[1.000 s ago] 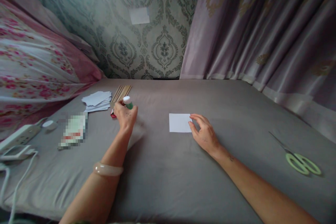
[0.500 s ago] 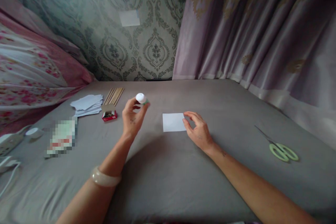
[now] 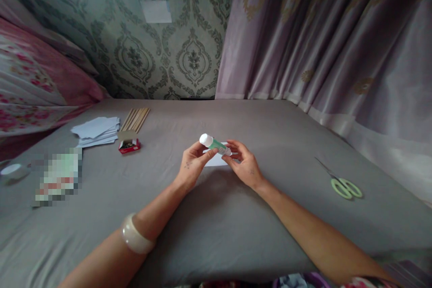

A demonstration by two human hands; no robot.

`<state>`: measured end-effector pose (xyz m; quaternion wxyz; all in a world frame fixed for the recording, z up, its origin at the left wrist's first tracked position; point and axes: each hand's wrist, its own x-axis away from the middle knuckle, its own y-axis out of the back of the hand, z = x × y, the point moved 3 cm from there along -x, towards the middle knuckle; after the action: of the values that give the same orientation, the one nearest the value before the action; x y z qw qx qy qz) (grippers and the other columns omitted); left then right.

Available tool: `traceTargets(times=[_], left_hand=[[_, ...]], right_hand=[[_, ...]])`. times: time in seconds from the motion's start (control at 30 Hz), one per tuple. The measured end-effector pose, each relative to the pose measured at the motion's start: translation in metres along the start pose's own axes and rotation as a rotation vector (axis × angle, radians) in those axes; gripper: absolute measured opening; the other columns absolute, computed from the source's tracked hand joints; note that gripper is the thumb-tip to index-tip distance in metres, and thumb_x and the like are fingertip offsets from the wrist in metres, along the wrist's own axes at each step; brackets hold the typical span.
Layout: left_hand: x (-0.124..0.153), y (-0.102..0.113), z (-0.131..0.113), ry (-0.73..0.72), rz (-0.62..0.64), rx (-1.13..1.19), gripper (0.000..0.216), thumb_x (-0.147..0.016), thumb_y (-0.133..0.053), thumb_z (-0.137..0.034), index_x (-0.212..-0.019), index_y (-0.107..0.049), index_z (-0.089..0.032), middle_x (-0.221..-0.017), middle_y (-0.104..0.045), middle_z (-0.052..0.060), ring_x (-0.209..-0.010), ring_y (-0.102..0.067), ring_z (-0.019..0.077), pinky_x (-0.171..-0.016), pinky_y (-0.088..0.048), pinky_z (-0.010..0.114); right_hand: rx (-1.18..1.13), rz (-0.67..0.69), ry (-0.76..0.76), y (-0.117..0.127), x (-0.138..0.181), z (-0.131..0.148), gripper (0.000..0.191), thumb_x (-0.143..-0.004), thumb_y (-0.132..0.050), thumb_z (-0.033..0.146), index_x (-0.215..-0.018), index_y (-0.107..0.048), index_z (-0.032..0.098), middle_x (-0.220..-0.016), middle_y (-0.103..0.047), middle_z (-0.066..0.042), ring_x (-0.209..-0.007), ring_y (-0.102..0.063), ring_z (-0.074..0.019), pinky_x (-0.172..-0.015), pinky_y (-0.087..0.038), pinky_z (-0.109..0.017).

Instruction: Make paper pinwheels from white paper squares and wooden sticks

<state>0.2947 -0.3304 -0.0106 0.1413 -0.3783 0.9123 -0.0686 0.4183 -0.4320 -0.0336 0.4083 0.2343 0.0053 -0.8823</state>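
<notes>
Centrally, we held the green tube (image 3: 218, 145) between both hands, its white cap (image 3: 205, 140) pointing obliquely up and to the left. Our left hand (image 3: 191, 167) was closed narrowly on the tube near the capped end, thumb on the near side. Our right hand (image 3: 245, 165) was narrowed about the opposite end, fingertips above and thumb below. Directly under the grip lay the white sheet (image 3: 216, 161), partly covered from view by the tube and our fingers.

To the right of the grip, well apart, we had the scissors (image 3: 346, 188), green handles toward us and blades directed away and to the left. To the left of the grip stood the small red box (image 3: 130, 147), its flap raised; its contents were too small to identify. Just behind the box, we had the wooden sticks (image 3: 135, 119) side by side, with the paper stack (image 3: 97, 132) beside them, farther left. Nearer to us than the stack lay the packet (image 3: 60, 175), its print obscured. Below the grip, on our left wrist, sat the pale bangle (image 3: 137, 235).
</notes>
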Motion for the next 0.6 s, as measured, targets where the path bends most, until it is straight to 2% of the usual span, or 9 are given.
traceTargets(times=[0.17, 0.3, 0.37, 0.43, 0.47, 0.53, 0.6], left_hand=[[0.0, -0.004, 0.007, 0.081, 0.06, 0.103, 0.028, -0.068, -0.076, -0.031, -0.09, -0.07, -0.016, -0.094, -0.071, 0.006, -0.088, -0.063, 0.0185, -0.091, -0.044, 0.036], [-0.002, -0.006, 0.011, 0.139, 0.075, 0.168, 0.027, -0.066, -0.076, -0.031, -0.088, -0.069, -0.016, -0.093, -0.071, 0.006, -0.086, -0.064, 0.0175, -0.09, -0.045, 0.036], [-0.006, 0.0, 0.013, 0.162, 0.104, 0.136, 0.031, -0.065, -0.075, -0.028, -0.092, -0.069, -0.015, -0.097, -0.071, 0.008, -0.09, -0.064, 0.0189, -0.09, -0.045, 0.036], [-0.011, 0.012, 0.015, 0.153, 0.069, -0.004, 0.035, -0.067, -0.072, -0.024, -0.1, -0.067, -0.015, -0.101, -0.07, 0.01, -0.093, -0.064, 0.0206, -0.089, -0.046, 0.037], [-0.014, 0.02, 0.015, 0.123, 0.011, -0.128, 0.034, -0.069, -0.068, -0.023, -0.102, -0.066, -0.014, -0.1, -0.07, 0.01, -0.092, -0.064, 0.0209, -0.087, -0.047, 0.037], [-0.018, 0.034, 0.012, 0.014, -0.092, -0.465, 0.027, -0.075, -0.059, -0.022, -0.101, -0.067, -0.015, -0.096, -0.071, 0.01, -0.087, -0.064, 0.0212, -0.084, -0.049, 0.037], [-0.018, 0.037, 0.008, -0.119, -0.073, -0.808, 0.022, -0.08, -0.053, -0.022, -0.093, -0.069, -0.016, -0.094, -0.071, 0.01, -0.087, -0.063, 0.0227, -0.084, -0.048, 0.039]], right_hand=[[-0.02, 0.009, -0.074, -0.001, -0.003, 0.001, 0.045, -0.068, -0.071, 0.034, -0.11, -0.059, 0.021, -0.103, -0.067, -0.007, -0.085, -0.064, -0.0181, -0.072, -0.053, -0.031], [-0.169, 0.037, -0.147, -0.004, -0.005, 0.004, 0.043, -0.066, -0.072, 0.037, -0.104, -0.061, 0.021, -0.091, -0.068, -0.003, -0.079, -0.062, -0.0157, -0.07, -0.051, -0.029], [-0.259, -0.013, -0.206, -0.001, -0.009, 0.004, 0.041, -0.064, -0.074, 0.039, -0.098, -0.062, 0.02, -0.081, -0.065, 0.0, -0.069, -0.059, -0.0127, -0.063, -0.05, -0.026], [-0.359, -0.105, -0.272, 0.007, -0.015, 0.003, 0.037, -0.061, -0.076, 0.04, -0.089, -0.062, 0.019, -0.072, -0.061, 0.002, -0.059, -0.053, -0.0095, -0.054, -0.046, -0.024], [-0.406, -0.148, -0.301, 0.012, -0.019, 0.003, 0.036, -0.059, -0.076, 0.041, -0.083, -0.061, 0.019, -0.069, -0.059, 0.003, -0.055, -0.05, -0.0083, -0.052, -0.044, -0.023], [-0.46, -0.218, -0.347, 0.026, -0.029, 0.002, 0.034, -0.056, -0.078, 0.041, -0.075, -0.059, 0.019, -0.066, -0.056, 0.004, -0.054, -0.048, -0.0077, -0.05, -0.042, -0.022], [-0.455, -0.247, -0.374, 0.041, -0.039, 0.003, 0.033, -0.056, -0.078, 0.04, -0.073, -0.058, 0.02, -0.063, -0.053, 0.005, -0.052, -0.046, -0.0074, -0.047, -0.041, -0.022]])
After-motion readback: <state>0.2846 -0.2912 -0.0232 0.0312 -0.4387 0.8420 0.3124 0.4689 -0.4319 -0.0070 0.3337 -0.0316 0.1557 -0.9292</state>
